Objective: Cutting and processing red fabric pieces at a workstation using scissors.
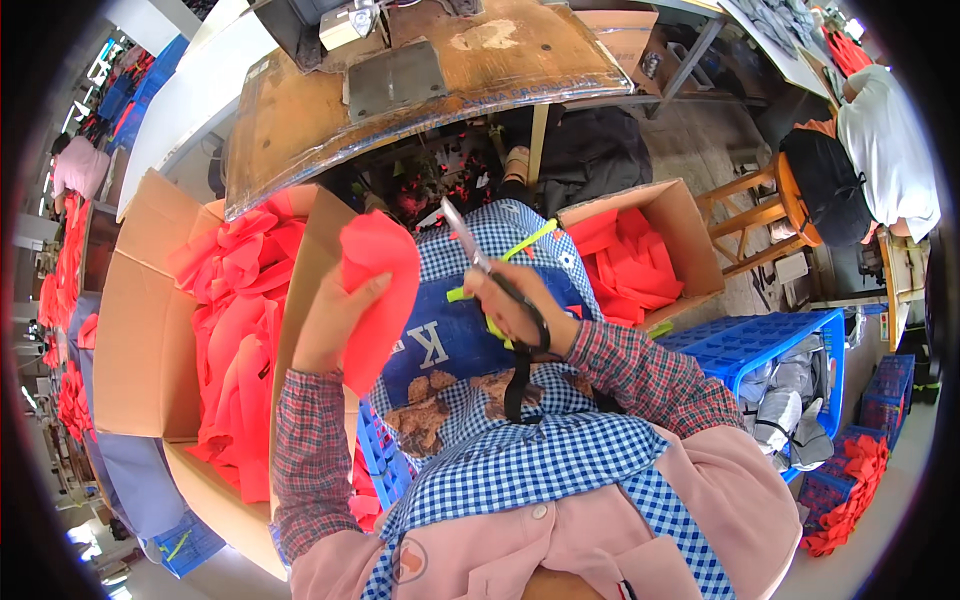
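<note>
My left hand (332,318) is closed on a folded piece of bright red fabric (385,262), its thumb pressed on the front. In my right hand (520,308) is a pair of scissors (463,232). The metal blades point up and away, and a black handle loops beside my fingers. The blades are apart from the red fabric, a little to its right. A yellow-green strap (530,238) runs by the scissors, with more of it around my right hand. Below both hands lies my blue checked apron (520,470), with a dark blue printed panel (440,345).
A cardboard box (150,350) heaped with red fabric (240,340) stands at my left, another box (690,240) at my right. Ahead is a worn wooden table (490,60). At right are a blue crate (760,345), a wooden stool (790,200) and a seated person (885,150).
</note>
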Demonstrator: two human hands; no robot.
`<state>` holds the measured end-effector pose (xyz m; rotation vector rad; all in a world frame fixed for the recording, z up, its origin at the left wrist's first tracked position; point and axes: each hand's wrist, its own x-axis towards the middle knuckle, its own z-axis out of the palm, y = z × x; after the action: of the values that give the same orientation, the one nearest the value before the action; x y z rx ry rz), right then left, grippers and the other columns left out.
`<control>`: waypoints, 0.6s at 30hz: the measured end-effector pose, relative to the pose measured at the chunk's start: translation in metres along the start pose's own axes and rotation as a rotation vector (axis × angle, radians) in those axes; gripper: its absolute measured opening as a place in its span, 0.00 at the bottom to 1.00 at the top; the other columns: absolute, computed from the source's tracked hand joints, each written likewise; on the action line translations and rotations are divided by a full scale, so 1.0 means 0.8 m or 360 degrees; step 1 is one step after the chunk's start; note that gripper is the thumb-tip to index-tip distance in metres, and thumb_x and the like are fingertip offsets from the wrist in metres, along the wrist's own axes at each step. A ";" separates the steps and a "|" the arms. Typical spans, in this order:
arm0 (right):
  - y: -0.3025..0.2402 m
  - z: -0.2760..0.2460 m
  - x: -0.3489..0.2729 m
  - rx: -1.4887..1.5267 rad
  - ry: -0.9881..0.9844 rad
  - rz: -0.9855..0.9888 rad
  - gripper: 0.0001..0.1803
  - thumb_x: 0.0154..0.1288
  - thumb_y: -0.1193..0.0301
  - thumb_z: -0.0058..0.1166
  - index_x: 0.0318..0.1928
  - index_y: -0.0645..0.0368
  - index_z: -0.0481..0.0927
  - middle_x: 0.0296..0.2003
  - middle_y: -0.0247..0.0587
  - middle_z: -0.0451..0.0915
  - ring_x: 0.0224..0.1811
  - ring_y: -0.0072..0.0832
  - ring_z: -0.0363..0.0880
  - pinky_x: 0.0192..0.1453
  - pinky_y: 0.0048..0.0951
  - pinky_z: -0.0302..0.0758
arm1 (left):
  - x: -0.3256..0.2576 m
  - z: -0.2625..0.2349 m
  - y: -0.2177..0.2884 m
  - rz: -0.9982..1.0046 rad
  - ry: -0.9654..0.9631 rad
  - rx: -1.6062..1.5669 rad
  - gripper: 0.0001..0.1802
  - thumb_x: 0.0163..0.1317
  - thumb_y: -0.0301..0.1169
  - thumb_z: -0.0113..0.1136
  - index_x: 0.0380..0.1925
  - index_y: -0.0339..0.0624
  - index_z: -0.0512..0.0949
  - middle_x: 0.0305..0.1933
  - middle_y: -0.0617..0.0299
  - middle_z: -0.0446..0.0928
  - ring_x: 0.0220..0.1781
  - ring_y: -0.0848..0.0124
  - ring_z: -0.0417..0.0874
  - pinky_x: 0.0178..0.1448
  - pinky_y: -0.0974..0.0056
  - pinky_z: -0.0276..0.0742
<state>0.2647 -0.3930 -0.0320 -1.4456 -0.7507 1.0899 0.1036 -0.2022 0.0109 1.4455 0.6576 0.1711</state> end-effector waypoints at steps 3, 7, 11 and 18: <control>0.008 -0.007 0.017 0.0375 0.0124 0.0081 0.22 0.72 0.50 0.47 0.40 0.60 0.75 0.16 0.26 0.66 0.13 0.14 0.64 0.16 0.18 0.62 | 0.028 -0.031 0.003 0.0326 0.0125 -0.0135 0.19 0.67 0.28 0.57 0.57 0.38 0.72 0.46 0.66 0.79 0.47 0.76 0.80 0.53 0.70 0.77; 0.046 -0.029 0.032 0.0492 0.0243 0.0237 0.23 0.73 0.50 0.44 0.40 0.60 0.74 0.16 0.27 0.66 0.11 0.16 0.64 0.15 0.19 0.64 | 0.072 -0.049 0.067 0.0140 0.0243 -0.0261 0.09 0.71 0.37 0.52 0.44 0.46 0.71 0.26 0.70 0.71 0.23 0.80 0.70 0.25 0.74 0.65; 0.073 -0.035 0.033 0.0698 0.0299 0.0344 0.24 0.73 0.49 0.44 0.41 0.60 0.74 0.16 0.28 0.67 0.11 0.17 0.64 0.15 0.20 0.65 | 0.118 -0.067 0.111 0.0249 -0.0102 -0.0518 0.11 0.72 0.40 0.49 0.44 0.46 0.69 0.22 0.73 0.60 0.19 0.82 0.59 0.22 0.75 0.56; 0.064 -0.035 0.034 0.0692 0.0248 0.0436 0.23 0.73 0.50 0.44 0.42 0.60 0.74 0.17 0.28 0.68 0.12 0.18 0.66 0.15 0.21 0.66 | 0.195 -0.111 0.144 0.0249 -0.0550 -0.0675 0.10 0.72 0.38 0.50 0.41 0.45 0.70 0.22 0.74 0.62 0.19 0.83 0.59 0.24 0.75 0.56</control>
<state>0.2939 -0.3886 -0.0889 -1.2583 -0.1868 1.2404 0.2168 -0.0324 0.0730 1.0789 0.2066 0.1662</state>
